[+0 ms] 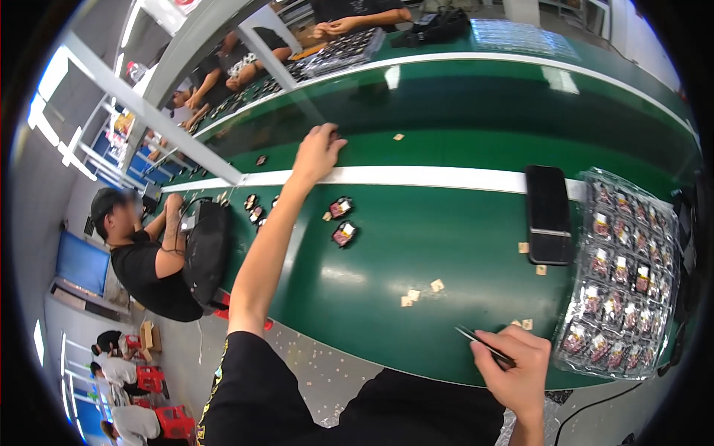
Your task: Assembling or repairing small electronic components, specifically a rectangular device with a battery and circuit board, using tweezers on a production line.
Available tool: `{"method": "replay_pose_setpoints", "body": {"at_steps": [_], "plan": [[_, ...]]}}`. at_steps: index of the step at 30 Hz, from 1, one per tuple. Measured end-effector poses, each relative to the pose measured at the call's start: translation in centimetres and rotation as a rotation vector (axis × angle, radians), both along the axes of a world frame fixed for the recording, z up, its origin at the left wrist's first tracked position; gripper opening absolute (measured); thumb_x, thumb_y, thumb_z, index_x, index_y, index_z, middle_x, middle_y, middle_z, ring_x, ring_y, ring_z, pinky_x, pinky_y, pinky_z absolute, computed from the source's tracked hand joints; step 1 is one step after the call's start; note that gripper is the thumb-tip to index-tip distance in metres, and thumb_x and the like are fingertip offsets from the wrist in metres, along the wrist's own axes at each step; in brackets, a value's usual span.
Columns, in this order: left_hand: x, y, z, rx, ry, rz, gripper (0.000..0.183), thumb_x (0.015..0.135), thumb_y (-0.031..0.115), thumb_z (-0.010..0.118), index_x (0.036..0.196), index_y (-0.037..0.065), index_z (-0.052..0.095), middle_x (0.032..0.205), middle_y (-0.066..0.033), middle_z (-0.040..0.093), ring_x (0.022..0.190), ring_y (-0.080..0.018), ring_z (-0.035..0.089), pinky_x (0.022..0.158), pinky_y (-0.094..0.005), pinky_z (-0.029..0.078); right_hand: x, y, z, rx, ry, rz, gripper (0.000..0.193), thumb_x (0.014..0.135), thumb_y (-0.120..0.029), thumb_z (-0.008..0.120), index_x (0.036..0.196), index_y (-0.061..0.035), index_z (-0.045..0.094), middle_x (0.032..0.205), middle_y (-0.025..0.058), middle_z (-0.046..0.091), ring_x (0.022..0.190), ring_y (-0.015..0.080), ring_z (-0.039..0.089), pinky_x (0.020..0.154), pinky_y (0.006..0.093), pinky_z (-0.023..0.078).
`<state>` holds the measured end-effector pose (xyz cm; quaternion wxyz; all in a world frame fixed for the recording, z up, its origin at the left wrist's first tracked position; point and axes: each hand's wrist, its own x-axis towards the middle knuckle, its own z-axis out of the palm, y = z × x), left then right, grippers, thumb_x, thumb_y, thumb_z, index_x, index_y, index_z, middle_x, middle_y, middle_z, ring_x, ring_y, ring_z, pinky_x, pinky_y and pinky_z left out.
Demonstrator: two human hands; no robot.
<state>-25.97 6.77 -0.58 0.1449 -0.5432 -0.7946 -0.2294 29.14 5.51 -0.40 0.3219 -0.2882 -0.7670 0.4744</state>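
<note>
My left hand point(316, 156) stretches across the white rail to the green strip behind it. Its fingers close around a small dark part point(336, 136), mostly covered by them. Near the front edge of the green table, my right hand point(515, 364) grips dark tweezers point(485, 346), their tips pointing up and left. Two small black parts with white and reddish patches, one black part point(341, 207) above another black part point(344, 234), lie below my left forearm's right side. Small pale paper squares point(436, 285) are scattered between them and my right hand.
A clear blister tray point(573, 357) filled with several similar parts stands at the right. Left of it lies a black phone point(549, 212). A white rail point(424, 177) crosses the table. At the left sits a co-worker point(137, 253) by a black bag point(207, 249); others work across the table.
</note>
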Motion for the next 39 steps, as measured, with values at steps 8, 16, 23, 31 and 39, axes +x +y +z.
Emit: {"method": "replay_pose_setpoints", "body": {"at_steps": [8, 16, 23, 31, 39], "plan": [[22.2, -2.6, 3.0, -0.299, -0.083, -0.833, 0.057, 0.097, 0.018, 0.078, 0.149, 0.004, 0.061, 0.123, -0.0129, 0.070, 0.111, -0.0339, 0.068, 0.094, -0.0456, 0.056, 0.3, 1.0, 0.2, 0.066, -0.065, -0.076, 0.019, 0.082, 0.004, 0.086, 0.101, 0.0038, 0.084, 0.069, 0.0053, 0.064, 0.055, 0.0101, 0.051, 0.052, 0.0268, 0.034], [23.6, -5.1, 1.4, -0.114, -0.383, -0.867, 0.076, 0.087, 0.023, 0.087, 0.156, 0.006, 0.059, 0.136, -0.0123, 0.069, 0.120, -0.0324, 0.066, 0.102, -0.0447, 0.053, -0.5, 1.9, 0.6, 0.069, -0.152, -0.058, 0.021, 0.084, 0.003, 0.089, 0.105, 0.0013, 0.086, 0.071, 0.0030, 0.066, 0.054, 0.0062, 0.048, 0.050, 0.0249, 0.034], [22.8, -6.5, 0.1, -0.125, -0.350, -0.763, 0.053, 0.085, 0.044, 0.093, 0.121, 0.008, 0.076, 0.114, -0.0050, 0.063, 0.104, -0.0250, 0.062, 0.092, -0.0395, 0.048, -1.5, 0.2, 1.2, 0.040, -0.291, -0.098, 0.022, 0.086, 0.002, 0.089, 0.108, -0.0001, 0.087, 0.077, 0.0025, 0.071, 0.064, 0.0036, 0.055, 0.056, 0.0218, 0.035], [23.4, -7.0, -0.3, -0.194, -0.416, -0.873, 0.045, 0.089, 0.043, 0.089, 0.121, 0.013, 0.078, 0.105, -0.0003, 0.069, 0.097, -0.0214, 0.066, 0.093, -0.0382, 0.045, -3.3, 1.8, 1.6, 0.028, -0.185, -0.032, 0.026, 0.086, 0.001, 0.089, 0.111, 0.0011, 0.086, 0.075, 0.0037, 0.069, 0.057, 0.0074, 0.053, 0.052, 0.0241, 0.037], [24.5, -5.3, -0.7, -0.257, -0.515, -0.946, 0.055, 0.081, 0.038, 0.095, 0.123, 0.008, 0.079, 0.098, -0.0012, 0.072, 0.085, -0.0214, 0.063, 0.085, -0.0381, 0.040, -3.4, 3.5, 0.2, 0.169, -0.130, -0.009, 0.027, 0.084, 0.012, 0.082, 0.109, 0.0016, 0.085, 0.075, 0.0007, 0.067, 0.051, 0.0007, 0.045, 0.046, 0.0228, 0.031]]}}
